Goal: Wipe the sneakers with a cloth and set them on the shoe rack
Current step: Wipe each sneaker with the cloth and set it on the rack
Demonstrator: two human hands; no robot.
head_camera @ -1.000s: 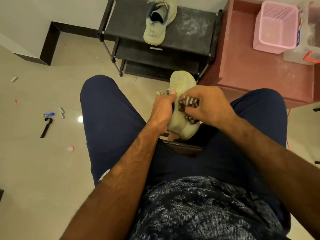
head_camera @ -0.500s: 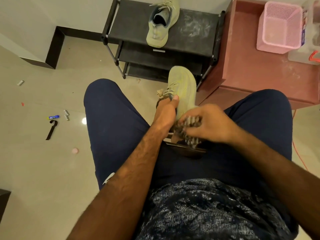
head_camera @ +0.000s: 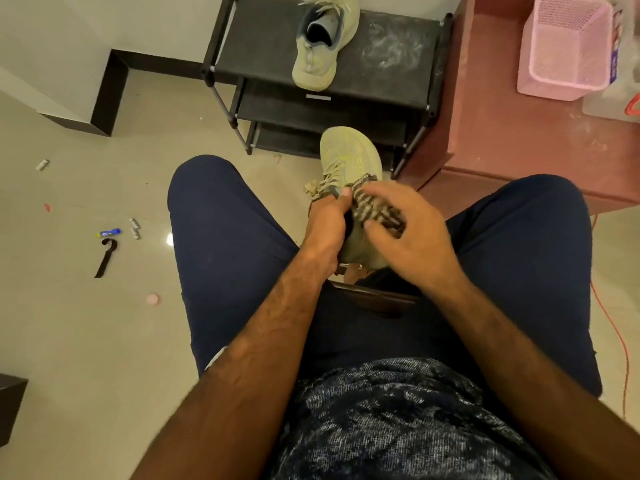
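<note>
A pale yellow-green sneaker (head_camera: 349,155) is held between my knees, toe pointing away from me. My left hand (head_camera: 327,228) grips it at the collar, thumb by the laces. My right hand (head_camera: 407,230) presses a striped dark-and-light cloth (head_camera: 372,207) against the sneaker's right side near the laces. The sneaker's heel is hidden under both hands. The matching second sneaker (head_camera: 320,46) lies on the top shelf of the black shoe rack (head_camera: 398,77), toe toward me.
A reddish low cabinet (head_camera: 512,133) stands right of the rack, with a pink mesh basket (head_camera: 568,46) on it. Small litter, a blue tube (head_camera: 109,233) and a black strap (head_camera: 105,258) lie on the tiled floor at left. An orange cord (head_camera: 620,341) runs along the right.
My right hand with the cloth slid back toward the heel, then forward again to the laces. The sneaker's toe now shows more.
</note>
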